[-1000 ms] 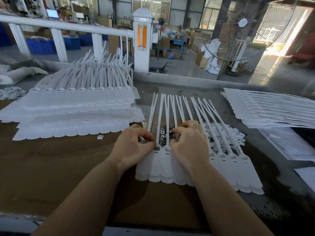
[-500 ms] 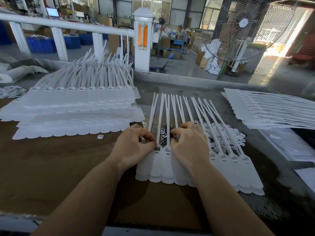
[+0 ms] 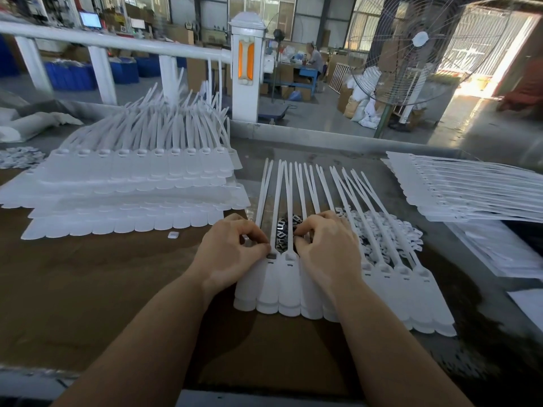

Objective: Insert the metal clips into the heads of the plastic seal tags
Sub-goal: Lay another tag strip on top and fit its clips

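A joined row of white plastic seal tags (image 3: 390,292) lies flat in front of me, straps pointing away. A heap of small metal clips (image 3: 283,230) sits under the straps, between my hands. My left hand (image 3: 232,254) rests on the leftmost tag heads with fingers curled, thumb and forefinger pinched at a head; what it pinches is hidden. My right hand (image 3: 326,248) lies over the middle tags, its fingertips curled into the clip heap, pinching at a clip. The second tag's head (image 3: 272,256) shows a dark insert.
A tall stack of tag rows (image 3: 132,183) fills the left of the brown table (image 3: 88,289). Another flat pile of tags (image 3: 470,186) lies at the right. White small parts (image 3: 390,230) spread beyond the clips. One loose white piece (image 3: 173,235) lies left of my hands.
My right hand's fingertips have shifted slightly left and down into the clip heap. The left hand has stayed on the leftmost heads.
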The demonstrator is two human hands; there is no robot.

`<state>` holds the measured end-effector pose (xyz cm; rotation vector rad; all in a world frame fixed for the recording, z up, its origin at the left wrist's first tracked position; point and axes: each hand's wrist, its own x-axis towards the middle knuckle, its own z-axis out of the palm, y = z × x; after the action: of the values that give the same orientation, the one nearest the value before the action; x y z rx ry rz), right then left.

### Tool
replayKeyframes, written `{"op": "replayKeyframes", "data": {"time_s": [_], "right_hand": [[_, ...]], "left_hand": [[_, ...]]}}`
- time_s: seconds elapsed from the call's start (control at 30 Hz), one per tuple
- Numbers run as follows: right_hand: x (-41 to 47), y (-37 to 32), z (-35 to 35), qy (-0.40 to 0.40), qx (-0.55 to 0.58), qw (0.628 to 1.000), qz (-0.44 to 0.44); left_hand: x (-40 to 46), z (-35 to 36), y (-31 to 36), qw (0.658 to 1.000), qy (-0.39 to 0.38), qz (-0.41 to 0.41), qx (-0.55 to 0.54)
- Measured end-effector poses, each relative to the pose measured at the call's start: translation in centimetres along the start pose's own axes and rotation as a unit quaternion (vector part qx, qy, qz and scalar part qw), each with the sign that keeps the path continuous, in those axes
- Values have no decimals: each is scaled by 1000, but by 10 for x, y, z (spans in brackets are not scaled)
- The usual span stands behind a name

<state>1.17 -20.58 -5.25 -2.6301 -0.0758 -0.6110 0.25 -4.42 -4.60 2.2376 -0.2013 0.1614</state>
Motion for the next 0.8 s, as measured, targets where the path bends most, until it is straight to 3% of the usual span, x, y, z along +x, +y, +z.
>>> {"op": "replayKeyframes", "data": {"time_s": [0.27, 0.43, 0.8], "right_hand": [[2, 4, -2, 41, 215, 976, 5], [2, 2, -3, 59, 235, 969, -40], [0, 1, -8, 38, 258, 965, -5]], "left_hand": [[-1, 0, 1, 1000, -1, 3, -5], [1, 0, 1, 1000, 2, 3, 0], [1, 0, 1, 1000, 0, 0, -19]]}}
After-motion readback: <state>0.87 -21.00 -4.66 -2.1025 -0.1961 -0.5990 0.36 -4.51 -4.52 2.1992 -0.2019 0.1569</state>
